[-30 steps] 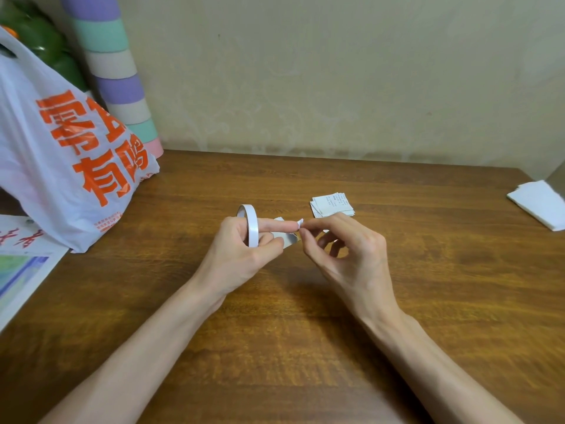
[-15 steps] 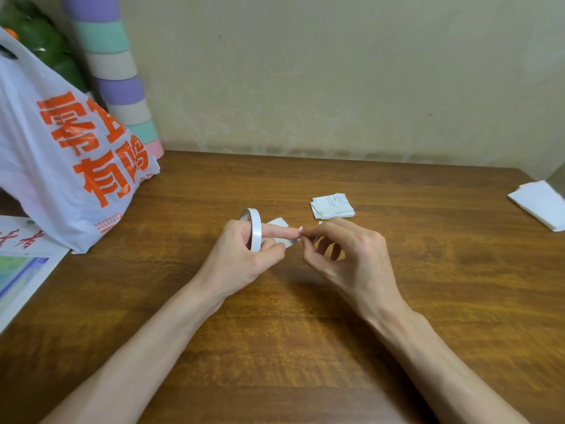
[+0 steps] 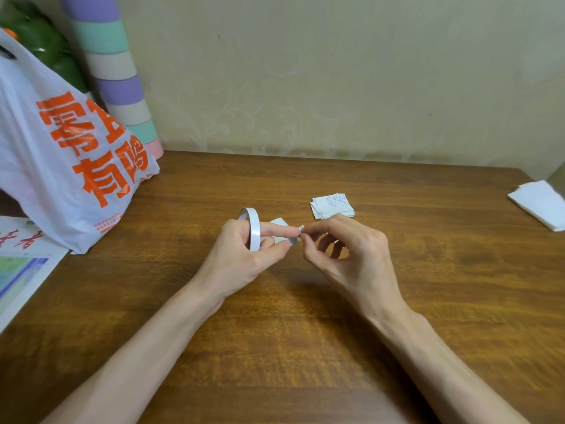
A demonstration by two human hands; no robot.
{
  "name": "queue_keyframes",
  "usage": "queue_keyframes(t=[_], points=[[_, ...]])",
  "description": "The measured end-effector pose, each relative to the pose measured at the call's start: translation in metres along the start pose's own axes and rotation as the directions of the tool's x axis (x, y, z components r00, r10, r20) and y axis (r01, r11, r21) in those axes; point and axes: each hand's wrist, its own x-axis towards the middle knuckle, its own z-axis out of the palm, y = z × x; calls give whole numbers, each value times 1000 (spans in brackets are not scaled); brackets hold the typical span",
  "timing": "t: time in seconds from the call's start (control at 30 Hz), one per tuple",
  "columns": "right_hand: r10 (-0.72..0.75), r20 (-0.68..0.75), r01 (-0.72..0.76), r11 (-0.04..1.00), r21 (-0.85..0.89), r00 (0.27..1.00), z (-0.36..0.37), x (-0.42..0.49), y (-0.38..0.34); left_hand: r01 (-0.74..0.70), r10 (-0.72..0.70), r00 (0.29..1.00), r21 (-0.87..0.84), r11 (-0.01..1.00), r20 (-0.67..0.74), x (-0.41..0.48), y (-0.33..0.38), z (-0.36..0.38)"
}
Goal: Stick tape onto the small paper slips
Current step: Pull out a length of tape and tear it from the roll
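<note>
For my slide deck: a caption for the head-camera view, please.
Left hand holds a tape roll and paper slip; right hand pinches a tape piece; slip stack behind.

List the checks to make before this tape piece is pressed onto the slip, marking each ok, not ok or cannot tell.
1. Is the tape roll ringed on the index finger of the left hand? ok.
2. Is the slip gripped in the left hand? ok, though fingers partly hide it.
3. Is the tape piece pinched by the right hand? ok.
4. Is the tape piece cut free of the tape roll? cannot tell.
5. Does its sticky side face the slip? cannot tell.
6. Is the stack of slips lying on the table beyond the hands? ok.
</note>
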Motion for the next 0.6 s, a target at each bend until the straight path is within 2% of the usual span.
queue_keyframes(t=[0.6], points=[[-3,-35,1,999,-54,999,2,1,-3,-13,12,1000,27,1000,22,0,-4,0]])
